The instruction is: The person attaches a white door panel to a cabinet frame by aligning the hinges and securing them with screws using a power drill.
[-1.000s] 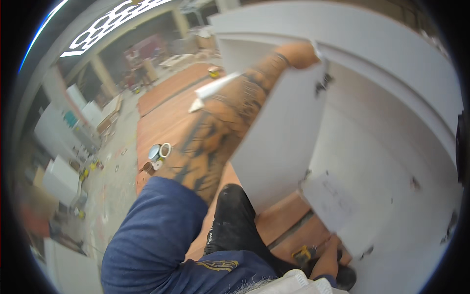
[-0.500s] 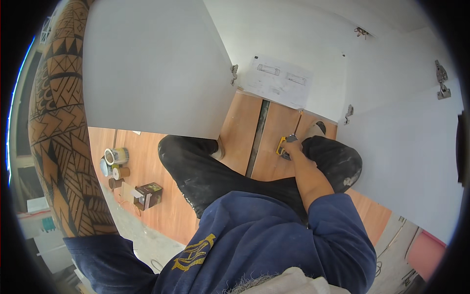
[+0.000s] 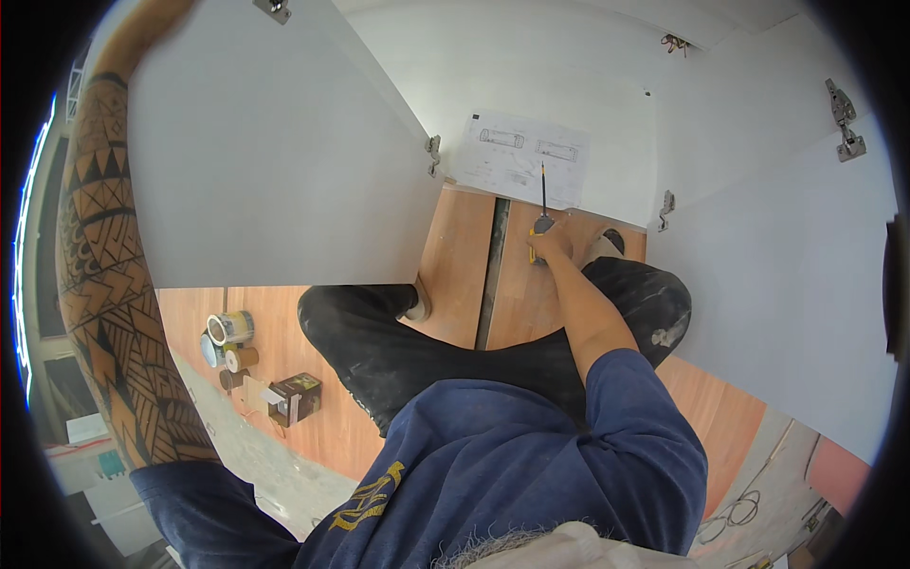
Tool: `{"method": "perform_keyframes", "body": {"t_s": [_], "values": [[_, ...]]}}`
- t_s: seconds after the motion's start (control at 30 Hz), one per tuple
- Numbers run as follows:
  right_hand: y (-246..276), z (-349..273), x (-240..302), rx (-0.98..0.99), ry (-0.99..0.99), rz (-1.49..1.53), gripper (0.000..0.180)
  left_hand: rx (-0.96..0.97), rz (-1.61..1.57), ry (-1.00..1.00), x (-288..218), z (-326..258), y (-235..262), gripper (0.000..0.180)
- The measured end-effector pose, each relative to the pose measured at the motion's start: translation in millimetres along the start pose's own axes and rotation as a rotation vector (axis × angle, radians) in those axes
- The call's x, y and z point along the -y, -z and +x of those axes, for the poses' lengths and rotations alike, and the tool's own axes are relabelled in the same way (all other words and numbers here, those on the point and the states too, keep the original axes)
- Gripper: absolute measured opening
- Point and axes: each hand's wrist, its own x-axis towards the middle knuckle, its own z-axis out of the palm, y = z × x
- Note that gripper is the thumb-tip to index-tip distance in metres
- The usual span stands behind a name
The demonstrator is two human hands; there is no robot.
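Note:
My right hand (image 3: 553, 243) is closed round a yellow and dark grey tape measure (image 3: 541, 226) between my knees. From the same grip a slim dark pencil (image 3: 544, 190) points up over a printed sheet (image 3: 519, 154) with line drawings. That sheet lies on the white cabinet's inner panel (image 3: 621, 142). My left arm reaches up along the outer edge of the open white door (image 3: 275, 161). Only the back part of my left hand (image 3: 161, 17) shows at the top of the picture, beside that edge; its fingers are hidden.
Metal hinges (image 3: 432, 155) join the left door to the cabinet. A second white door (image 3: 777, 284) stands open on the right. Cans (image 3: 230, 328) and a small dark box (image 3: 296, 398) sit on the wooden boards at left. Wires (image 3: 676, 44) poke through the panel above.
My right hand has moved up and slightly left with the tape measure, bringing the pencil over the sheet. The left door has shifted in view, and more of my left hand shows.

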Motion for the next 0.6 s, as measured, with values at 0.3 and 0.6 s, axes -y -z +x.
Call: {"method": "perform_keyframes", "body": {"t_s": [0.3, 0.6], "values": [[9, 22, 6, 0.045, 0.047, 0.038, 0.084, 0.084, -0.404, 0.055, 65, 46, -24, 0.074], [-15, 45, -14, 0.015, 0.018, 0.17, 0.077, -0.049, -0.357, 0.191, 43, 34, -32, 0.082]]}}
